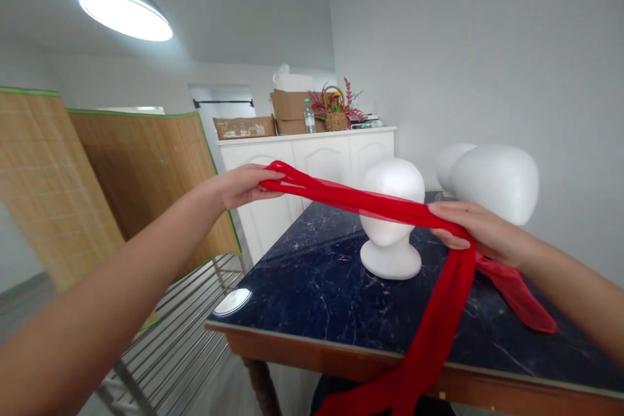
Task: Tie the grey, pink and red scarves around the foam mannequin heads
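A sheer red scarf (336,195) is stretched between my two hands in front of a white foam head (390,253). My left hand (248,185) is closed on one gathered end. My right hand (470,231) grips the scarf further along, thumb on top. From there the loose length hangs down over the table's front edge toward my lap. The foam head stands upright on its base, its middle hidden by the scarf. Another piece of red cloth (519,296) lies on the table beyond my right hand; whether it joins the scarf I cannot tell.
The dark blue marbled table (312,286) has a wooden edge. More white foam heads (497,175) are at its back right. A metal rack (175,331) and bamboo screens (146,169) stand to the left. Behind, a white cabinet (273,153) bears boxes, a bottle (309,117) and a flower basket (336,120).
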A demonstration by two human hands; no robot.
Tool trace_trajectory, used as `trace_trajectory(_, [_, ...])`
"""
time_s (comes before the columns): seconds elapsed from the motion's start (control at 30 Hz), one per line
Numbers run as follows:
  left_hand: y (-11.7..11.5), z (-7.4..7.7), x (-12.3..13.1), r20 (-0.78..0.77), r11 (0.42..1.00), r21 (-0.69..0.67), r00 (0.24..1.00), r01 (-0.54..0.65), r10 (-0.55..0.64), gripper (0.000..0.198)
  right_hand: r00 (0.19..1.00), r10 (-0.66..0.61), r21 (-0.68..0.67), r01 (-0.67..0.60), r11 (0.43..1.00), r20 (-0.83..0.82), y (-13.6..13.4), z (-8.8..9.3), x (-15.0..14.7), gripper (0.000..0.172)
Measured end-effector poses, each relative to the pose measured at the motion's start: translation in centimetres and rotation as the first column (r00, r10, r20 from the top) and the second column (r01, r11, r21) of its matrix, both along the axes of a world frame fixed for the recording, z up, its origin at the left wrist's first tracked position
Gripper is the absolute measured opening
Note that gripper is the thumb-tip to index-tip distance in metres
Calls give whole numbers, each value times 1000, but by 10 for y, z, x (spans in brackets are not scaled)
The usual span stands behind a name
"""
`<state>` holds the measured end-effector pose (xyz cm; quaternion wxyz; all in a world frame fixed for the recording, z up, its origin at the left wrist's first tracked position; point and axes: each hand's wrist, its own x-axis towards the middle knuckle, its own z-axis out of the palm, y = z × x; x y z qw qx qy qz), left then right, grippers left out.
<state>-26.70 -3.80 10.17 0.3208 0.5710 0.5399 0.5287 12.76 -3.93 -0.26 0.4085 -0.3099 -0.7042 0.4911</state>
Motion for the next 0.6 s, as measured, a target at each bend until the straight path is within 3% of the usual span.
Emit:
trace_trajectory(0.1, [-5, -18, 4, 107, 991, -123, 993, 56, -43, 6, 996, -59, 94, 52, 994, 72, -1, -2, 6, 27])
trace_trajectory(0.17, [-11, -27, 11, 264, 987, -102, 960, 127, -96, 7, 986, -86, 189, 59, 980, 141, 1, -3, 9, 38])
trace_trajectory(0.27, [-28, -40, 25, 540, 944, 101, 780, 314, -317, 33, 970, -93, 266, 31, 963, 225, 11, -10, 16, 44])
trace_trajectory(0.33, [-43, -48, 37, 615, 841, 320, 580, 437, -535, 38, 959, -96, 267, 22, 964, 268, 18, -17, 20, 45])
trace_trajectory(0.4, [-59, -54, 50, 550, 661, 517, 380, 545, -744, 22, 949, -91, 264, 9, 965, 302, 22, -24, 23, 44])
trace_trajectory(0.43, [-66, -55, 57, 489, 571, 588, 311, 572, -815, 15, 944, -82, 262, -5, 965, 319, 22, -27, 24, 43])
trace_trajectory(0.47, [-71, -55, 62, 415, 501, 647, 287, 574, -864, 27, 938, -66, 254, -25, 967, 341, 21, -28, 25, 42])
trace_trajectory(0.5, [-75, -53, 66, 333, 455, 703, 312, 546, -890, 43, 927, -46, 230, -44, 972, 372, 18, -29, 27, 41])
trace_trajectory(0.53, [-76, -49, 69, 259, 437, 747, 386, 502, -885, 55, 913, -18, 184, -63, 981, 407, 15, -28, 30, 40])
trace_trajectory(0.6, [-69, -36, 67, 162, 472, 784, 601, 404, -783, 75, 883, 80, 32, -107, 994, 463, 6, -21, 38, 40])
